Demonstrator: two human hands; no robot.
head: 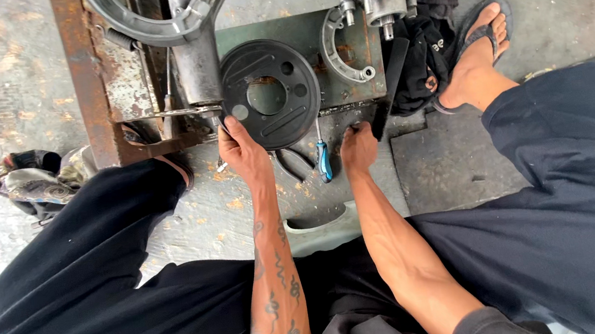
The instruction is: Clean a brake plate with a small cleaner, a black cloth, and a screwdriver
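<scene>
Backing plate (271, 93) edge is pinched by your left hand (242, 151) at 7 o'clock; right hand (359, 149) is closed round the black bar (389, 88), so keep both steady.

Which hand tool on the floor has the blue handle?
The screwdriver between the two hands; the pliers beside it have dark handles.

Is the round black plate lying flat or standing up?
Lying flat. The round black plate shows its whole face to the head camera, resting on the green metal stand. The left hand touches its edge.
</scene>
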